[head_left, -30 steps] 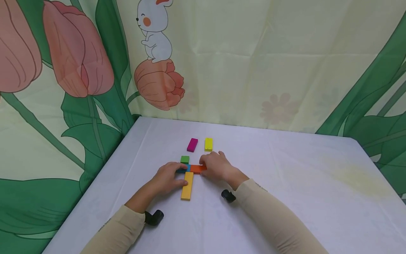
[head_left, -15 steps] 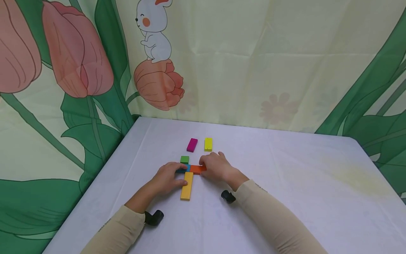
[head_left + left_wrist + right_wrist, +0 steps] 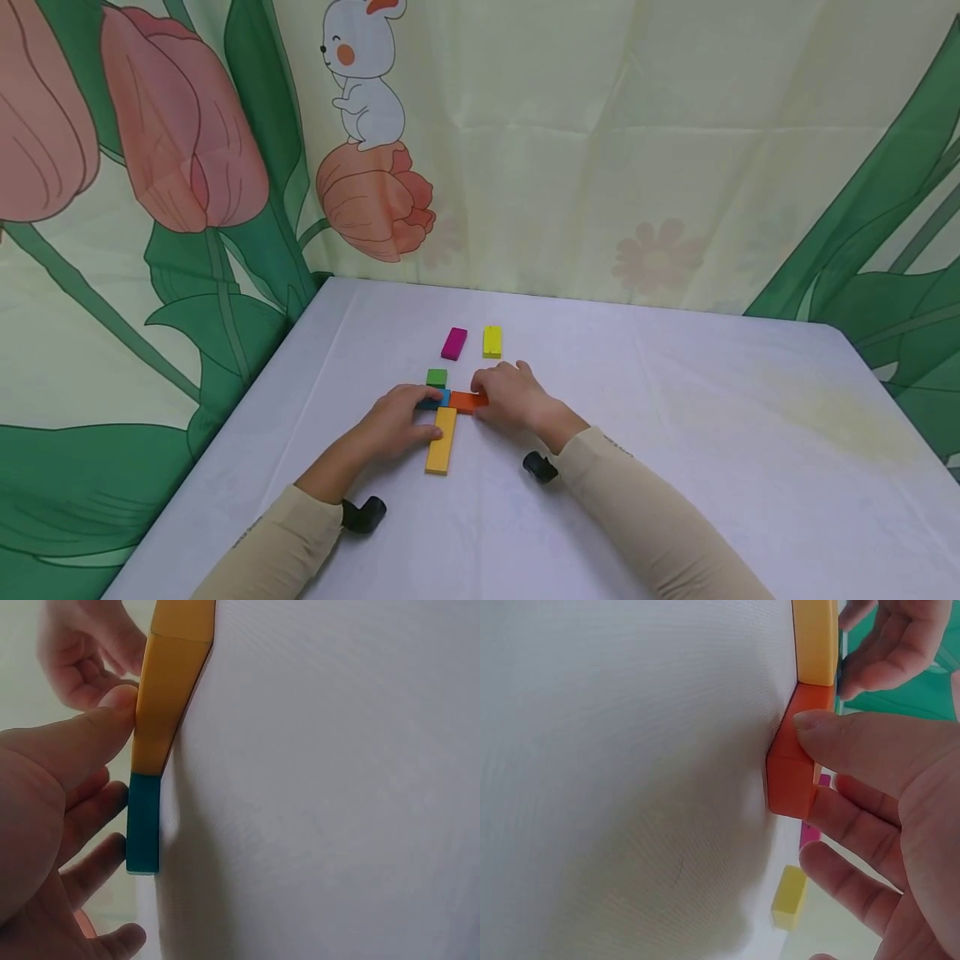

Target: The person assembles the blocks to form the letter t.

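Small coloured blocks lie joined in a cross on the white tabletop. My left hand (image 3: 390, 421) touches the blue block (image 3: 446, 398) with its fingers, which partly cover it. Its thumb rests against the long amber block (image 3: 440, 446), which points toward me. In the left wrist view, the fingers look loosely spread beside the teal end (image 3: 142, 825). My right hand (image 3: 519, 398) pinches the red-orange block (image 3: 465, 402), thumb on its near side in the right wrist view. That block meets the blue and amber ones. A green block (image 3: 437, 377) stands just behind the blue one.
Farther back on the table (image 3: 675, 417) lie a magenta block (image 3: 453, 343) and a yellow block (image 3: 492, 342), apart from the others. Black cameras (image 3: 364, 515) hang below both wrists. A curtain (image 3: 562, 167) printed with tulips and a rabbit stands behind the table.
Almost nothing differs. The near end of the amber block has turned very slightly to the left; both hands stay in place.
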